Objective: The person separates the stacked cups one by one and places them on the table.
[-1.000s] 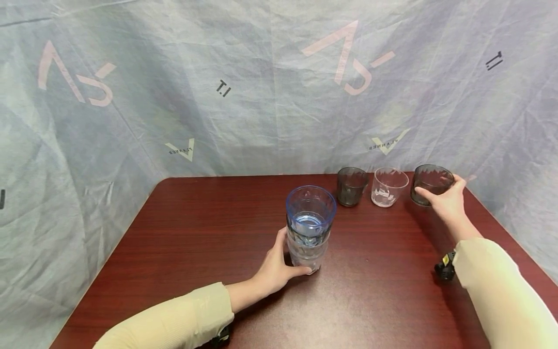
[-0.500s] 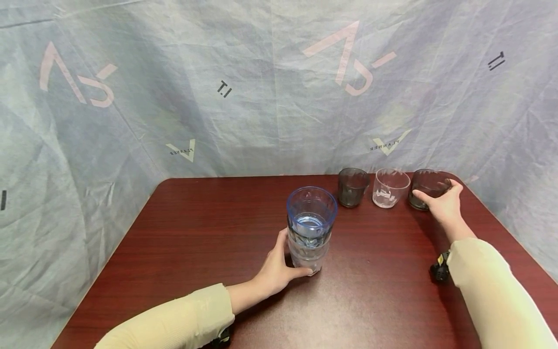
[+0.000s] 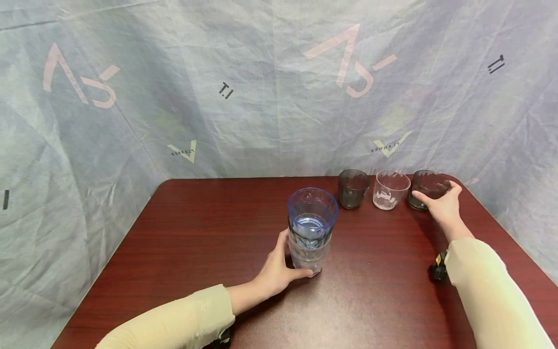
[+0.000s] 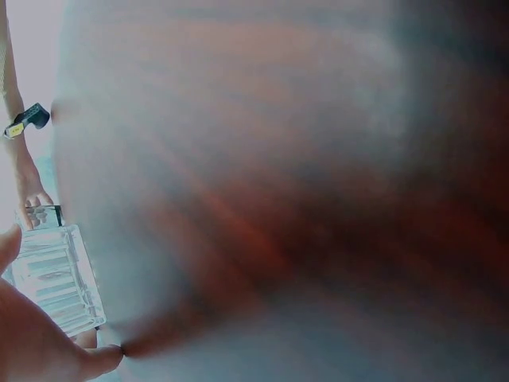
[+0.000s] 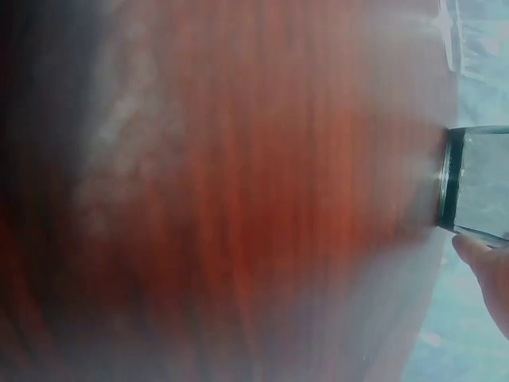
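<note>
Head view: the stack of glasses [image 3: 310, 231] mid-table is gripped low by the left hand [image 3: 274, 269], and the far-right dark glass [image 3: 426, 189] is wrapped by the right hand [image 3: 441, 203] — pickup stage, probably; a lift toward the stack seems called for.

Clear glossy tumblers [image 3: 311, 228] on polished wood-grain table [image 3: 209, 228].

The grey backdrop sheet [image 3: 270, 97] bore mirrored print: the word "PLANNER" beside a pale yellow chevron, seen twice, small black marks reading roughly "I.T" and "I.I", and large pink logo strokes that could not be read as letters.
</note>
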`<state>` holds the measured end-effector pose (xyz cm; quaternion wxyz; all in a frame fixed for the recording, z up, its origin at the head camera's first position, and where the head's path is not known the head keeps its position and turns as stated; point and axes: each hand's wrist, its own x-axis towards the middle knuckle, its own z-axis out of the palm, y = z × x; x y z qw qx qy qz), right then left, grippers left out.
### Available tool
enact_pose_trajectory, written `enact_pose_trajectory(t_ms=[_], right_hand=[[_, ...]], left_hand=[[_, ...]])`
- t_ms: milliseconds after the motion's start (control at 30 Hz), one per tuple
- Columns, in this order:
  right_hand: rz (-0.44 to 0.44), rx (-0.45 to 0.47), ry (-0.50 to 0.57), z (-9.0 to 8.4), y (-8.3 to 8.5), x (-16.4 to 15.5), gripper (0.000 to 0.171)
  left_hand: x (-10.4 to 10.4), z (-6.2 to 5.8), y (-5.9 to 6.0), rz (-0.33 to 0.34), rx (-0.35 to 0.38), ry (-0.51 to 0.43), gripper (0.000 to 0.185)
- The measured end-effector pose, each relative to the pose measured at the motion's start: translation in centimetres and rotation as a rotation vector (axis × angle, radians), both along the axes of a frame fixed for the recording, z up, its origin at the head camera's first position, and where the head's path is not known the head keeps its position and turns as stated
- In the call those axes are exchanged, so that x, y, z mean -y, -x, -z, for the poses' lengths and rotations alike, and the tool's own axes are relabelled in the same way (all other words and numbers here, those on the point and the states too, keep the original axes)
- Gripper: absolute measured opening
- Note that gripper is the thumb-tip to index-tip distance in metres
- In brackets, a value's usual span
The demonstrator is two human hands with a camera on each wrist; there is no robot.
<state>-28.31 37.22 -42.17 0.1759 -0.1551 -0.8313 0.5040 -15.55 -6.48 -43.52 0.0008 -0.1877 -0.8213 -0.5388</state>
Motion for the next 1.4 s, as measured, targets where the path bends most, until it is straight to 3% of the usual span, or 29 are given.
enact_pose_trajectory(t_ms=[400,667,900,1033,1200,1400], right_hand=[[-0.031,-0.048,-0.038,-0.5,-0.6,-0.3,0.102],[-0.083,-0.150,-0.043,-3.2,-2.3,-0.1,0.100],[-0.165,-0.294,0.012,-6.1,-3.7,2.6,0.093],[-0.288,-0.398,0.089,-7.6,-4.6,5.4,0.090],[-0.536,-0.532,0.252,-8.8,-5.7,9.0,0.087],[-0.797,-0.570,0.321,-9.2,-6.5,12.9,0.090]], left_hand=[[0.0,0.0,0.0,0.006,0.001,-0.017,0.097],[0.0,0.0,0.0,0.000,-0.008,-0.009,0.097],[0.0,0.0,0.0,-0.008,-0.008,0.000,0.097],[0.0,0.0,0.0,-0.011,-0.004,0.007,0.097],[0.0,0.0,0.0,-0.013,-0.009,0.013,0.097],[-0.1,-0.1,0.0,-0.014,-0.011,0.018,0.096]])
